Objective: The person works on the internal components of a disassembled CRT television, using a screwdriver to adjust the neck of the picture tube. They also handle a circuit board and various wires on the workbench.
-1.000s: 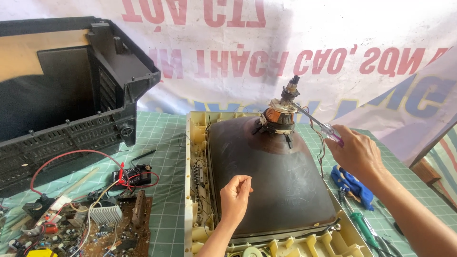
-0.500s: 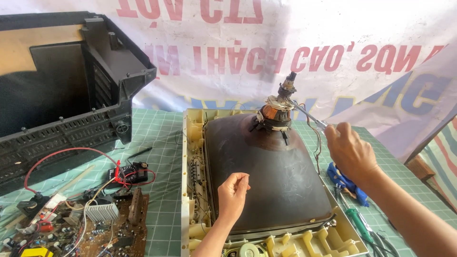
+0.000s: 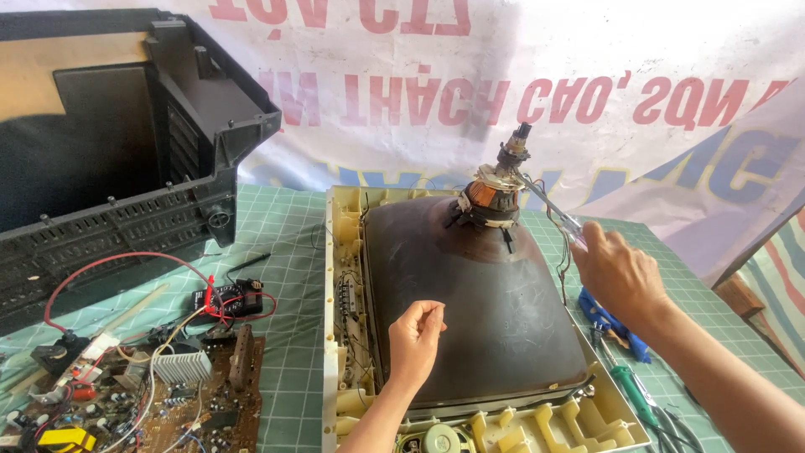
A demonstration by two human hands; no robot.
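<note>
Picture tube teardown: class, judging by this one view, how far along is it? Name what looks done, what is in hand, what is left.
Done: the black back cover is off and the circuit board lies loose on the mat. In hand: the right hand works a screwdriver at the neck coil; the left hand rests on the picture tube. Left: the tube sits in the cream front frame.
</note>
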